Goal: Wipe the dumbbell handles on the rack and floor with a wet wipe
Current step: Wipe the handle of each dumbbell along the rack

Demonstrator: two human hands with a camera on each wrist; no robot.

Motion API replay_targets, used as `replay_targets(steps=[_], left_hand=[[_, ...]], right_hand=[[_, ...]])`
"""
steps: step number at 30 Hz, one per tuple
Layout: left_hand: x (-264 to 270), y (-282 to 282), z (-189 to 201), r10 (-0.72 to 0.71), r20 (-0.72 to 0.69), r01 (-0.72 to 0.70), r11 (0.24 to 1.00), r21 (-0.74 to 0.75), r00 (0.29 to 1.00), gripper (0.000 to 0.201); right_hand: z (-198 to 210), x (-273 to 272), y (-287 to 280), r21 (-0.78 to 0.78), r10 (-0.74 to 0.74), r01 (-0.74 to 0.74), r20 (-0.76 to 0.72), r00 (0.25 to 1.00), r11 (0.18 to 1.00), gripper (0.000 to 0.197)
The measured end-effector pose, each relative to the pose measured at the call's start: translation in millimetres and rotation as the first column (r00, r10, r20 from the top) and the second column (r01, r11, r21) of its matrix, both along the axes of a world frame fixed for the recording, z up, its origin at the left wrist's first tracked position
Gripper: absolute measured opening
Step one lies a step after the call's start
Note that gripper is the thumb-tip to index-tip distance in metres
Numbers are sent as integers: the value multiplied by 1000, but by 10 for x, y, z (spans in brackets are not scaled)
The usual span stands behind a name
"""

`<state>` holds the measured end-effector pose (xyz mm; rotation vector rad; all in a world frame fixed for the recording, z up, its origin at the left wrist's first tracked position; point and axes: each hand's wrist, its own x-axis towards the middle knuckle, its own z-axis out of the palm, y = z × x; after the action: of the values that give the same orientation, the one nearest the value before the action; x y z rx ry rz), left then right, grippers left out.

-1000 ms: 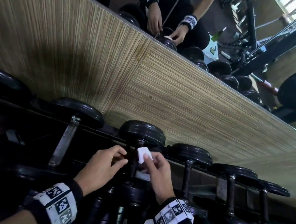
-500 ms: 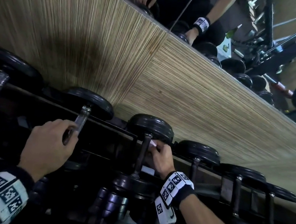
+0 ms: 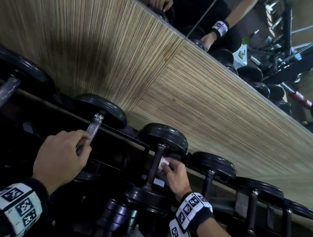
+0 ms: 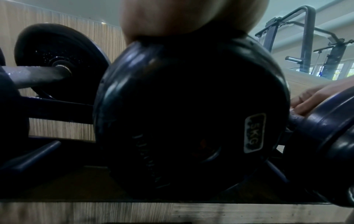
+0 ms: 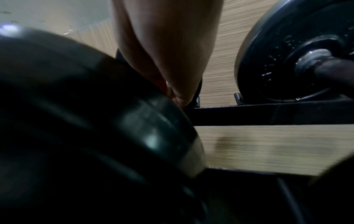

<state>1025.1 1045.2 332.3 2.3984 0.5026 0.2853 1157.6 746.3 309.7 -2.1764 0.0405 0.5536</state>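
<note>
With the right hand [image 3: 175, 174] pinching the wet wipe [image 3: 163, 163] against the dark dumbbell handle [image 3: 154, 166] and the left hand [image 3: 62, 156] clasping the chrome handle [image 3: 93, 129], the small wipe may slip free.

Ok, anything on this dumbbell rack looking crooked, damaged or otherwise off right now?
Nothing stands out. The black round-headed dumbbells lie side by side on the dark metal rack. The right hand pinches the white wet wipe against a dark handle; the left hand grips the neighbouring silver handle.
</note>
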Motion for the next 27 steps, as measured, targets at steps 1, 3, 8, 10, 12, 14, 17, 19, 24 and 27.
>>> replay_targets(steps=[1, 3, 8, 10, 12, 14, 17, 19, 24, 27], left_hand=[[-2, -5, 12, 16, -3, -16, 1000, -23, 1000, 12], [-7, 6, 10, 44, -7, -44, 998, -52, 999, 7], [-12, 29, -19, 41, 13, -40, 998, -57, 999, 7], [-12, 23, -8, 35, 23, -34, 998, -56, 999, 6], [-17, 19, 10, 37, 25, -36, 998, -60, 999, 6], [-21, 22, 21, 33, 31, -31, 998, -60, 999, 6], [-23, 26, 15, 34, 40, -31, 998, -59, 999, 6], [-21, 19, 11, 33, 40, -31, 998, -56, 999, 5], [-25, 15, -13, 25, 37, -24, 998, -50, 999, 5], [-27, 20, -9, 24, 40, -22, 998, -53, 999, 5]], right_hand=[[8, 29, 36, -12, 31, -31, 16, 999, 999, 26], [0, 137, 122, -52, 88, -85, 53, 995, 995, 38], [-8, 26, 45, -37, 36, -37, -19, 999, 999, 26], [-36, -77, 2, -13, 20, -21, -48, 999, 1000, 22], [-26, -71, 64, -1, 29, -29, -49, 998, 1000, 30], [-14, -19, 132, -3, 41, -41, -21, 999, 999, 44], [-5, -76, 95, 8, 16, -15, -70, 997, 1000, 39], [-1, -177, 22, 23, 1, 1, -101, 995, 1000, 27], [69, -105, 123, 43, 32, -28, -93, 995, 999, 36], [34, -66, 102, 2, 47, -47, -98, 994, 999, 35]])
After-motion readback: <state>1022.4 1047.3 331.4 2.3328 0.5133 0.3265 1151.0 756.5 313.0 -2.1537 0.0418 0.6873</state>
